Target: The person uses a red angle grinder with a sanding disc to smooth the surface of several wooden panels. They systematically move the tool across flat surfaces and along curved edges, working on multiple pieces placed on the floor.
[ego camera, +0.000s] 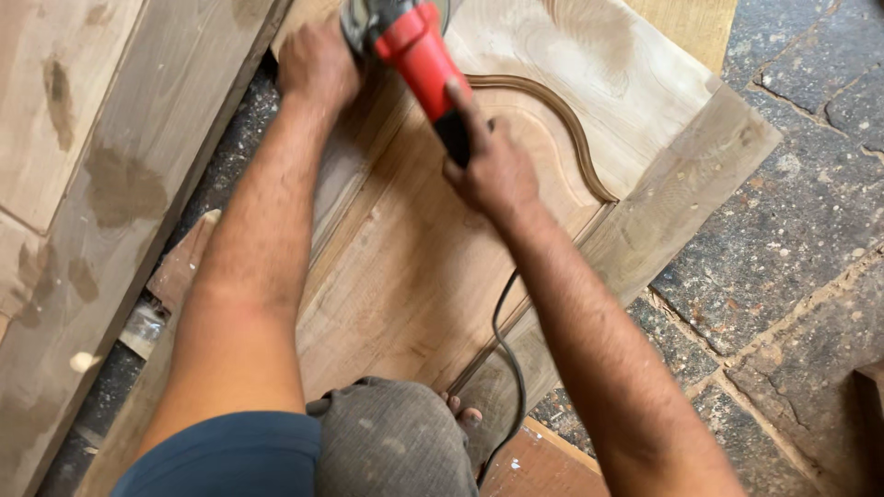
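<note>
Two hands grip a red power grinder [414, 46] over a wooden door panel [414, 267] lying on the stone floor [792, 276]. The right hand [493, 170] wraps its black rear handle; the left hand [318, 64] is closed beside the tool's head at the panel's upper edge.

A second wooden door leaf [83, 184], pale with darker filler patches, lies along the left edge. Right of it runs a dark, gritty strip of ground [230, 138]. In that strip, low beside the leaf, sits a small offcut of wood [180, 262] with a scrap of clear wrapping [143, 327] just below it. Far to the leaf's right spreads a cracked stone floor [810, 230]. A reddish-brown board [539, 469] lies at the bottom.
</note>
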